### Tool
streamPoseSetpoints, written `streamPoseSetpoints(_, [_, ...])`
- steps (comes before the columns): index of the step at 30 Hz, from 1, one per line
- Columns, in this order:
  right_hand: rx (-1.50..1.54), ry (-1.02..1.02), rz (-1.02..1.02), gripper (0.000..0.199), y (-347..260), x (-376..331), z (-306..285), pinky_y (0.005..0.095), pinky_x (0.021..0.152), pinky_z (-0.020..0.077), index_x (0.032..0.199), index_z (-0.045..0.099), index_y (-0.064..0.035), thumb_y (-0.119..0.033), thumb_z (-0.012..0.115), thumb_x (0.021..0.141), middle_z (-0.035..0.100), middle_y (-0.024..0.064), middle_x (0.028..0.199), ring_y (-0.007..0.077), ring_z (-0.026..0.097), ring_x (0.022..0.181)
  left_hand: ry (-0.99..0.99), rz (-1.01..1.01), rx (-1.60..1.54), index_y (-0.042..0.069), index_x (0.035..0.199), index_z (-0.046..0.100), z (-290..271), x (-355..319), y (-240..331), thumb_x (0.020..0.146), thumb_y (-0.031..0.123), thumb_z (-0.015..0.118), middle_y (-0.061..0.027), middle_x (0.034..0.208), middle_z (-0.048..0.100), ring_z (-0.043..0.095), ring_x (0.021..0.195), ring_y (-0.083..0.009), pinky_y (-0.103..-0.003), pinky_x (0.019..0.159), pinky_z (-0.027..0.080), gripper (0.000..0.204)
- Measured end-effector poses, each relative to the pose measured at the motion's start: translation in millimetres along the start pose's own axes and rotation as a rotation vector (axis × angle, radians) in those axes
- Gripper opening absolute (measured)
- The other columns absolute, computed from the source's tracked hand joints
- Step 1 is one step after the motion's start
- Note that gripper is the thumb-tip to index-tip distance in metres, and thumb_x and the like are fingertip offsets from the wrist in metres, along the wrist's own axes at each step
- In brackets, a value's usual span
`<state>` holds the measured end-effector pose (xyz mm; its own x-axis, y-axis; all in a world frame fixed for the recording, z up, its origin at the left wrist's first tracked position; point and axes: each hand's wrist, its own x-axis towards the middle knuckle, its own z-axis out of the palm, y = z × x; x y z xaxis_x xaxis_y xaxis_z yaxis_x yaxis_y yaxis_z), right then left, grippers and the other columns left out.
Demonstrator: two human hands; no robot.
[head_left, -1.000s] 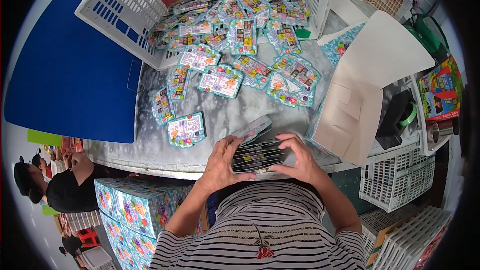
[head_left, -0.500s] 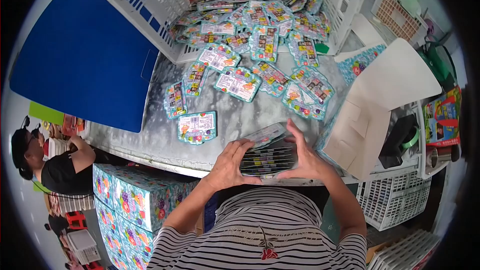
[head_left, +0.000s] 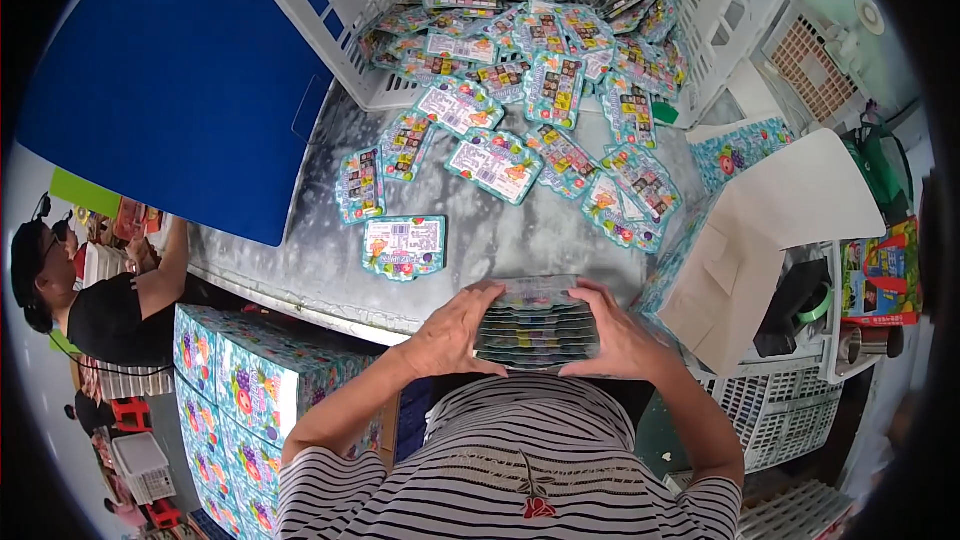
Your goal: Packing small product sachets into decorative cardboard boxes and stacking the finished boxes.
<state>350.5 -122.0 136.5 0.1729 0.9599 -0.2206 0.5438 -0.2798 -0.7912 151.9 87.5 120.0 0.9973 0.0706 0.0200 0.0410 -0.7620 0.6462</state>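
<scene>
Between my two hands is a stack of flat, clear-fronted packs [head_left: 536, 325], held close to my body at the table's front edge. My left hand [head_left: 455, 330] is closed on the left side of the stack, its fingers along the upper edge. On the opposite side my right hand [head_left: 622, 335] clasps it, thumb low and fingers at the top. Similar colourful fruit-printed packs lie beyond on the table; the nearest is a pack [head_left: 404, 247] showing its white back, ahead of my left hand. Two overlapping packs [head_left: 640, 187] lie ahead of my right hand.
A tipped white basket [head_left: 330, 0] spills a heap of packs at the back. An open printed carton [head_left: 722, 275] stands right. At left are a blue panel [head_left: 170, 90] and printed boxes [head_left: 250, 390] below table level. A person [head_left: 110, 315] sits farther left.
My right fingers have come down from a raised, spread position onto the stack's top. The upper pack, tilted before, now lines up with the others. The view has shifted slightly.
</scene>
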Motion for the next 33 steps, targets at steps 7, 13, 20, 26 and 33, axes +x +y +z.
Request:
streamPoseSetpoints(7, [0.009,-0.022,0.099,0.098,-1,10,-5,0.0446,0.107,0.0333,0.138,0.023,-0.0078,-0.037,0.083,0.066,0.027,0.0209,0.145,0.0368,0.033,0.134,-0.131,-0.061,0.174,-0.001,0.140,0.024,-20,13,-6,0.058,0.039,0.087,-0.0233,0.134,0.042,0.043,0.123,-0.0401,-0.044,0.105,0.036,0.111])
streamPoseSetpoints(13, [0.060,0.005,0.154,0.100,-9,19,-5,0.0436,0.104,0.0366,0.138,0.021,-0.0051,-0.036,0.083,0.066,0.031,0.0227,0.139,0.0378,0.038,0.129,-0.166,-0.149,-0.019,-0.003,0.132,0.026,-20,12,-18,0.061,0.040,0.086,-0.0205,0.126,0.046,0.050,0.116,-0.0373,-0.040,0.098,0.044,0.102])
streamPoseSetpoints(20, [0.068,0.011,0.136,0.104,-14,11,6,0.0459,0.100,0.0406,0.138,0.019,-0.0050,-0.032,0.085,0.063,0.033,0.0250,0.133,0.0415,0.044,0.122,-0.123,-0.167,-0.156,0.004,0.135,0.024,-3,-4,-17,0.059,0.022,0.086,-0.0185,0.128,0.037,0.056,0.103,-0.0348,-0.040,0.085,0.050,0.099])
streamPoseSetpoints(26, [0.030,0.069,0.184,0.097,-12,-1,25,0.0462,0.093,0.0454,0.137,0.021,-0.0047,-0.026,0.082,0.064,0.033,0.0243,0.132,0.0446,0.051,0.112,-0.155,-0.256,-0.354,0.005,0.138,0.021,0,-8,-9,0.060,0.015,0.084,-0.0183,0.132,0.036,0.058,0.085,-0.0312,-0.037,0.074,0.050,0.100])
streamPoseSetpoints(33, [0.107,0.174,0.099,0.095,-26,-19,17,0.0437,0.094,0.0447,0.137,0.021,-0.0035,-0.022,0.080,0.065,0.031,0.0255,0.135,0.0439,0.049,0.115,-0.156,-0.302,-0.399,0.005,0.137,0.026,-34,4,19,0.053,0.009,0.087,-0.0172,0.131,0.041,0.053,0.113,-0.0297,-0.035,0.090,0.048,0.104])
